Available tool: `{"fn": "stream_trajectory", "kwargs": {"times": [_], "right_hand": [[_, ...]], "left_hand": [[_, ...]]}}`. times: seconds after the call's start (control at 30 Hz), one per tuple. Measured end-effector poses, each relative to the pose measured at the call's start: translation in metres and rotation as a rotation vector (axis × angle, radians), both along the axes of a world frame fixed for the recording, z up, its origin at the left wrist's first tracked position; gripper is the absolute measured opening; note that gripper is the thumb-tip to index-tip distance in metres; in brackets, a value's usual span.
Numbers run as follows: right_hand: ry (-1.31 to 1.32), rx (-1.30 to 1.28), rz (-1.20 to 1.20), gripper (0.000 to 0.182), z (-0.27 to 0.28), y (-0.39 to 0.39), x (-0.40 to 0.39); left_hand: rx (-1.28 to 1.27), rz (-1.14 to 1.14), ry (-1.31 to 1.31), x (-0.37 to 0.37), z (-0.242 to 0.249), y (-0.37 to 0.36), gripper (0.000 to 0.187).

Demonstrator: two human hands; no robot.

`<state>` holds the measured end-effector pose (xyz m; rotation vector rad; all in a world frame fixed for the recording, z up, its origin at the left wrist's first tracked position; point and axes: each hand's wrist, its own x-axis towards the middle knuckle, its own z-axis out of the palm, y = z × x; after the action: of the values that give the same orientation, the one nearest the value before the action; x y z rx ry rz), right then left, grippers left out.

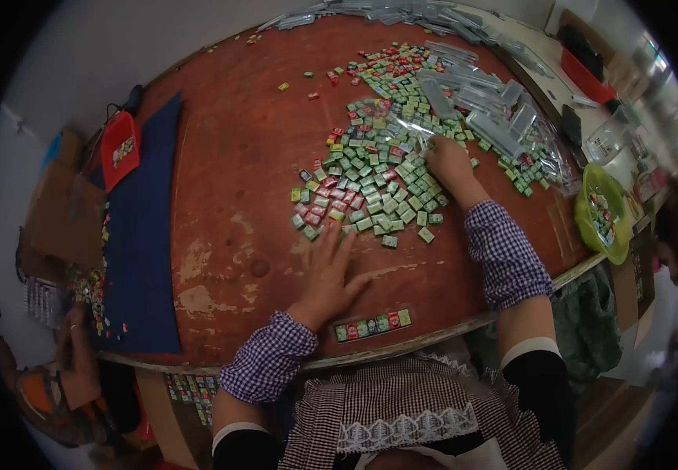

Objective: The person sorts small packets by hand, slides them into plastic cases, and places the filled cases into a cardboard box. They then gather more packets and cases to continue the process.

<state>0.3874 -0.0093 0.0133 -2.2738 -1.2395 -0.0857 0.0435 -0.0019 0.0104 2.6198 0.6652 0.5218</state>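
My left hand [329, 274] lies over the red-brown table with its fingers spread, the fingertips at the near edge of a heap of small green and red packets [370, 188]. At the right side of that heap my right hand [450, 162] is closed on the end of a clear plastic case [411, 129], which extends over the packets; its contents, if any, are hard to make out. Near the table's front edge, between my forearms, lies a narrow strip of packets [372, 325] in a row, green, red and yellow.
Clear plastic cases [480, 98] are piled at the back right. A yellow-green basket [617, 223] stands at the right edge, a red tray [121, 149] at the left by a dark blue cloth [147, 258]. Another person's arm [79, 352] is at far left.
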Motion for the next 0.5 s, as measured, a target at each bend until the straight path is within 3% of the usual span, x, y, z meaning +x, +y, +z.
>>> {"fn": "stream_trajectory", "kwargs": {"times": [0.1,0.2,0.27,0.37,0.5], "right_hand": [[0.18,0.142,-0.002,0.026,0.032,-0.019,-0.006],[0.444,0.066,0.308,0.023,0.052,-0.075,-0.033],[0.688,-0.07,0.578,0.022,0.038,-0.108,-0.052],[0.426,-0.18,0.807,0.02,0.037,-0.119,-0.094],[0.159,0.025,0.586,0.017,0.03,-0.116,-0.105]], "left_hand": [[0.056,0.115,0.006,-0.035,0.018,0.011,0.071],[0.065,0.196,-0.142,-0.07,0.024,0.018,0.054],[0.086,0.157,-0.174,-0.064,0.022,0.017,0.045],[0.103,-0.006,-0.231,-0.029,0.027,0.015,0.029],[0.119,-0.217,-0.332,0.028,0.02,0.019,0.012]]}}
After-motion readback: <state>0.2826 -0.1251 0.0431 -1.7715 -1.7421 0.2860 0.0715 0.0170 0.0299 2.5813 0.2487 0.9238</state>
